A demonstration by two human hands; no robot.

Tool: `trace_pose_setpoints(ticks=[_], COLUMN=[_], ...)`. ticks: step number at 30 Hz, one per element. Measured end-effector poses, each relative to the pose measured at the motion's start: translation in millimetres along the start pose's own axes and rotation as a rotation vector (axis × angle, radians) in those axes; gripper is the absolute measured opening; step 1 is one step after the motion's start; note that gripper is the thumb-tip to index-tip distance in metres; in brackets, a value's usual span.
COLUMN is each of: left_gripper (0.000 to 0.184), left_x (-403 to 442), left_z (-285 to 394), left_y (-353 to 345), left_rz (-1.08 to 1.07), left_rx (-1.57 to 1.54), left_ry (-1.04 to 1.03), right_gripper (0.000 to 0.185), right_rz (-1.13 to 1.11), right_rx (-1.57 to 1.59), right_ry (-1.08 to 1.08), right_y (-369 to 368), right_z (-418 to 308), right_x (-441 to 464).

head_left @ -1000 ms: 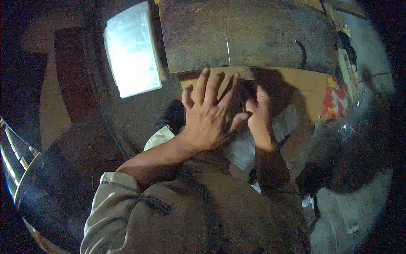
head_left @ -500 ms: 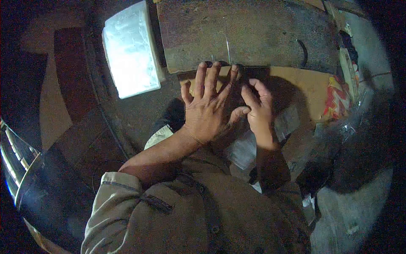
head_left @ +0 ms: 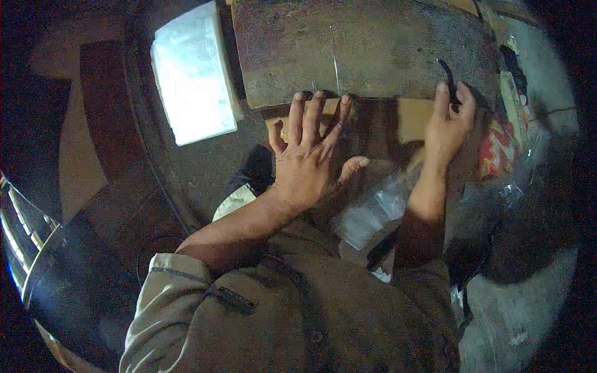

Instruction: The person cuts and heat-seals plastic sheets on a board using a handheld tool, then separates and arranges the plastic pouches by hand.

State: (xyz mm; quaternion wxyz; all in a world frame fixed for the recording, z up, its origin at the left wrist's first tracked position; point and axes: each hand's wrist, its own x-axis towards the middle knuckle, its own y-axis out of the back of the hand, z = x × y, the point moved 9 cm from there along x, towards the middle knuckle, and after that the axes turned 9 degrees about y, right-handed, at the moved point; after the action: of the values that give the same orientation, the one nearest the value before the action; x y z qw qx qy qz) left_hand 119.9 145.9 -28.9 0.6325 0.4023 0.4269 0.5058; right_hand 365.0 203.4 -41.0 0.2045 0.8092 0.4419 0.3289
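My left hand [head_left: 306, 165] has its fingers spread, the fingertips at the front edge of a worn wooden board [head_left: 385, 50]. Nothing shows in its grasp. To the right, my right hand [head_left: 449, 118] reaches the board's front edge, with thumb and fingers on either side of the lower end of a dark curved object [head_left: 445, 69]. That object lies on the board, and its lower part is partly hidden by the fingers. A thin shiny needle-like piece [head_left: 336, 68] lies on the board above my left hand.
A stack of clear plastic sheets [head_left: 194, 78] lies left of the board. More clear plastic [head_left: 370, 214] is near my lap. Brown cardboard [head_left: 413, 121] shows below the board, beside a red and yellow printed packet [head_left: 497, 149] at the right.
My right hand has moved away from beside my left hand, right and up to the dark curved object. My left hand has stayed nearly still since half a second ago.
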Motion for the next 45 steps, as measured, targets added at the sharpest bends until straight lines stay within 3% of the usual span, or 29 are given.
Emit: trace_pose_setpoints(ticks=[3,10,13,16,17,20,22,45], left_gripper=[0.079,0.078,0.078,0.079,0.079,0.08,0.08,0.082], left_x=[-0.4,-1.2,-1.2,-0.7,-0.4,-1.2,-1.3,-2.8], left_z=[-0.8,-0.6,-0.9,-1.0,-1.2,-1.7,-1.3,-1.7], left_y=[-2.5,-2.7,-1.1,-2.6,-2.5,-2.8,-4.2,-5.7], left_rz=[-0.026,-0.035,-0.054,-0.078,-0.078,-0.071,-0.064,-0.071], left_rx=[-0.032,-0.022,-0.015,-0.053,-0.064,-0.051,-0.03,0.011], left_ry=[0.011,0.019,0.019,0.037,0.036,0.028,0.02,0.024], right_gripper=[0.035,0.028,0.022,0.017,0.015,0.012,0.011,0.01], right_rz=[-0.055,-0.075,0.011,-0.162,-0.249,-0.321,-0.455,-0.366], right_rx=[-0.215,-0.202,-0.021,0.414,0.305,0.444,0.345,0.334], right_ry=[-0.001,0.044,0.034,-0.051,0.021,0.003,0.172,0.1], right_y=[1.8,4.0,10.7,-12.4,-18.0,-34.0,-43.2,-45.4], right_z=[6.1,-3.9,-28.5,-48.9,-57.0,-75.9,-94.6,-77.6], right_x=[7.1,11.1,-2.0,-22.8,-29.0,-43.1,-45.7,-49.1])
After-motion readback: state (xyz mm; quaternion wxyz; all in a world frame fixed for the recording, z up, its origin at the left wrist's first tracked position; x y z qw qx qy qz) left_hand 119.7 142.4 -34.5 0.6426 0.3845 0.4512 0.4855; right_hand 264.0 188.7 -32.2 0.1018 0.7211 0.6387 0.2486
